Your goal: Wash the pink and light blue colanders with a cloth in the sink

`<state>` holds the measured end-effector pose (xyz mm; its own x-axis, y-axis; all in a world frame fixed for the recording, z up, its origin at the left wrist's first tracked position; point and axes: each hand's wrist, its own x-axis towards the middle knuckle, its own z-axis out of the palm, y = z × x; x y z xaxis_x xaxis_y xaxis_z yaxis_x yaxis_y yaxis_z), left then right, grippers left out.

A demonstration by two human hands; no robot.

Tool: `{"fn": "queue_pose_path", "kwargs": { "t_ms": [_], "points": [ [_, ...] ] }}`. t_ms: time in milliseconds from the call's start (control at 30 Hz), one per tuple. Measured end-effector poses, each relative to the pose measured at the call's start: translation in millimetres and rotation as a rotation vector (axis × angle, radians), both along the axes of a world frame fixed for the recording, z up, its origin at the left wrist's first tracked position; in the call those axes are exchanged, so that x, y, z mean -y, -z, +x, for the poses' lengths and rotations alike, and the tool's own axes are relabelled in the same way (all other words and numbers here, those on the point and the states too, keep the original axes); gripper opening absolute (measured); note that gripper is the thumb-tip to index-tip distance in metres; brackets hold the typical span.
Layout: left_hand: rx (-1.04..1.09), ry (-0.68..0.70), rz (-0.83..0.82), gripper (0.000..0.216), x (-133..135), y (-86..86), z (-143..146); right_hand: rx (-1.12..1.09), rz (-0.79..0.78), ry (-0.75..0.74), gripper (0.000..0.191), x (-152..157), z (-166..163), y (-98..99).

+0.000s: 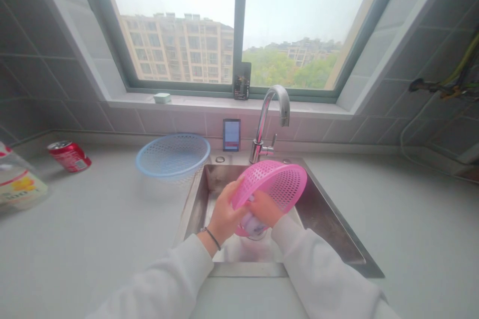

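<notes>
Over a stainless steel sink point(318, 209) my hands hold a pink perforated plastic basket point(279, 182), tilted with its hollow side towards me. My left hand point(224, 217) grips the basket's near rim. My right hand point(265, 208) presses against the inside of the basket. A pale bluish-white sponge or cloth point(252, 223) sits under that hand, partly hidden by it and the basket. A black band circles my left wrist, and white sleeves cover both forearms.
A blue perforated basket point(172, 156) rests on the white counter point(93, 239) left of the sink. Behind the sink stands a chrome faucet point(267, 119). Further left lie a red drink can point(69, 156) and a printed plastic bag point(18, 182). A small screen device point(231, 135) leans against the tiled wall.
</notes>
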<state>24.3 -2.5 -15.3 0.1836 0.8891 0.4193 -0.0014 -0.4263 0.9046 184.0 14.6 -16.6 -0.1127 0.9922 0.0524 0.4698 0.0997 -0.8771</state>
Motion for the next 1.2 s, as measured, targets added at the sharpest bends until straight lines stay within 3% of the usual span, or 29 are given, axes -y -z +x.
{"fn": "queue_pose_path", "kwargs": {
  "t_ms": [100, 267, 400, 467, 633, 833, 900, 1033, 1200],
  "points": [
    [0.021, -0.029, -0.006, 0.065, -2.8, 1.6, -1.4, 0.015, 0.006, 0.017, 0.024, 0.7, -0.2, 3.4],
    [0.018, -0.002, -0.067, 0.066, -5.3, 6.2, 2.0, -0.466, -0.033, 0.022, 0.035, 5.5, -6.1, -3.6],
    [0.017, -0.011, -0.067, 0.064, -4.6, 5.4, 1.9, -0.09, -0.031, 0.023, 0.023, 3.0, -3.3, 1.8],
    [0.036, -0.03, -0.066, 0.064, -4.7, 3.9, 1.3, -0.008, -0.03, 0.044, 0.019, 1.7, -3.7, 3.6],
    [0.085, -0.032, -0.096, 0.065, -5.5, 2.5, 2.0, -0.276, -0.024, 0.095, 0.039, 3.0, -15.8, -1.9],
    [0.123, -0.088, -0.108, 0.065, -7.7, 3.5, 0.0, -0.116, -0.066, 0.097, 0.008, 0.1, -11.7, 5.0],
    [0.103, -0.087, -0.094, 0.065, -7.3, 3.0, 0.3, -0.12, -0.059, 0.096, 0.011, -0.2, -9.9, 4.4],
    [0.044, -0.022, -0.041, 0.063, -3.5, 1.2, 2.8, -0.334, -0.06, 0.037, 0.031, 1.3, -12.4, 0.5],
    [0.064, -0.066, -0.1, 0.065, -4.1, 1.4, 0.9, -0.067, -0.054, 0.029, 0.022, 0.6, -9.2, 5.4]
  ]
}}
